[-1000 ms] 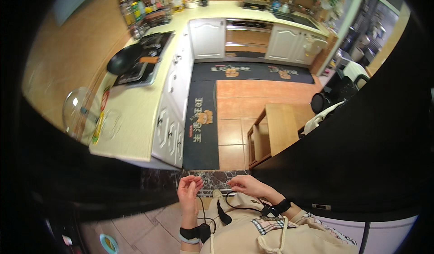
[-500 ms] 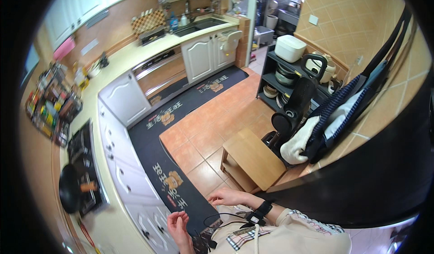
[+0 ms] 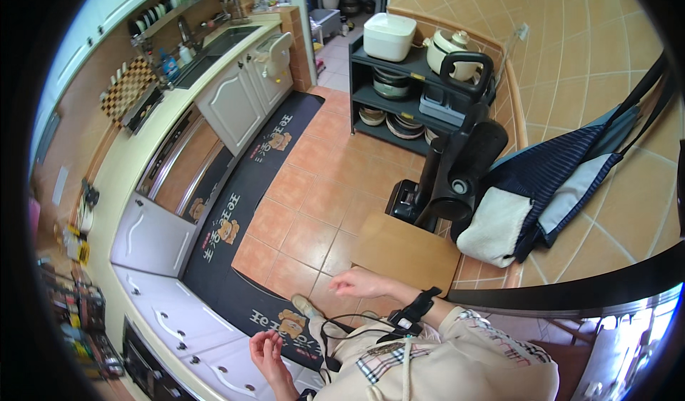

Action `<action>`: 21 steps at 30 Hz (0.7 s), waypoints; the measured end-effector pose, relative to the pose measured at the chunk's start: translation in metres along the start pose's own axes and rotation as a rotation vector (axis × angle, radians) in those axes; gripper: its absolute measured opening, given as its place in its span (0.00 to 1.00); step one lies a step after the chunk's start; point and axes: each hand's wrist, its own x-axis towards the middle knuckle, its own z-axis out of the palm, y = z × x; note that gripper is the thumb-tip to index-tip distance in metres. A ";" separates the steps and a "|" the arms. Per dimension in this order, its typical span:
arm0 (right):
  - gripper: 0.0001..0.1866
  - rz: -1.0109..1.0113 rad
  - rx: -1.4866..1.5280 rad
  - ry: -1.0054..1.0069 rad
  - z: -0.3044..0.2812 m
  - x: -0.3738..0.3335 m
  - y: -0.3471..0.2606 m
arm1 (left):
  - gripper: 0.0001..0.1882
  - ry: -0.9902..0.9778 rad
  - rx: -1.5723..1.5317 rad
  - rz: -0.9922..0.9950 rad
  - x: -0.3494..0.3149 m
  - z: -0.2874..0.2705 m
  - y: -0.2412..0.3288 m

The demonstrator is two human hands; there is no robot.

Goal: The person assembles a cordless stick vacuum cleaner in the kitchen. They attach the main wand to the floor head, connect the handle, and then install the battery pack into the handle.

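My left hand (image 3: 268,357) hangs in front of me at the lower middle, its fingers loosely curled and apart, with nothing in it. Past it lies the dark floor mat (image 3: 242,287) with bear pictures. Held out at waist height, my right hand (image 3: 357,282) is loosely open and bears nothing. A black device (image 3: 408,321) is strapped to that wrist, and a thin black cable (image 3: 335,322) runs beside it. The wooden stool (image 3: 407,255) is the thing nearest to my right hand in the picture; the hand appears above floor level, apart from it.
A black upright vacuum cleaner (image 3: 464,165) stands behind the stool. Aprons (image 3: 564,180) hang on the right wall. Farther back is a dark shelf rack (image 3: 399,105) with pots and a white bin-like box (image 3: 389,36). White cabinets (image 3: 171,315) and a counter line the left.
My view has swung to the right and the shelf rack looks nearer. One of my shoes now shows on the floor by the mat. Both hands stay empty in front of me.
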 end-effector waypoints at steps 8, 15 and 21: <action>0.16 0.271 0.077 0.293 -0.041 0.085 -0.008 | 0.07 -0.180 0.029 -0.016 0.199 -0.010 0.051; 0.19 0.413 0.080 0.450 -0.037 0.130 -0.009 | 0.06 -0.342 0.108 -0.036 0.352 0.017 0.098; 0.18 0.575 0.242 0.621 -0.046 0.132 -0.005 | 0.07 -0.497 0.192 -0.168 0.428 0.088 0.112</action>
